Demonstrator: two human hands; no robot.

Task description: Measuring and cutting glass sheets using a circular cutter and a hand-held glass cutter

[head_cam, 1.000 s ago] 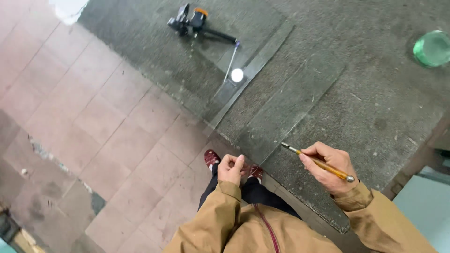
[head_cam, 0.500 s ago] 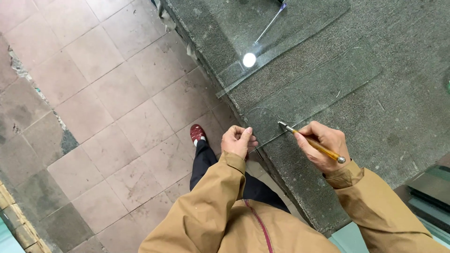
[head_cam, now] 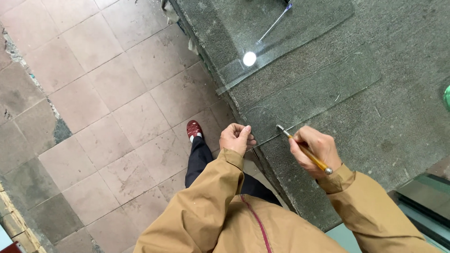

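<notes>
My right hand [head_cam: 315, 146] grips a slim glass cutter [head_cam: 304, 150] with a yellow handle; its metal tip rests on the near edge of a clear glass sheet [head_cam: 309, 89] lying on the grey table [head_cam: 403, 122]. My left hand [head_cam: 237, 137] is closed at the table's edge, pinching the corner of that glass sheet where it overhangs. A second glass sheet [head_cam: 281, 33] lies farther back, with a bright light reflection on it.
Pinkish floor tiles [head_cam: 103, 107] lie to the left, with my red shoe [head_cam: 193, 129] below the table edge. A green round object [head_cam: 446, 97] sits at the right border. A thin blue-tipped rod [head_cam: 276, 21] lies on the far glass.
The view has shifted so the table sits higher and farther right. My hands stay at the glass edge; the cutter tip has kept close to the glass corner.
</notes>
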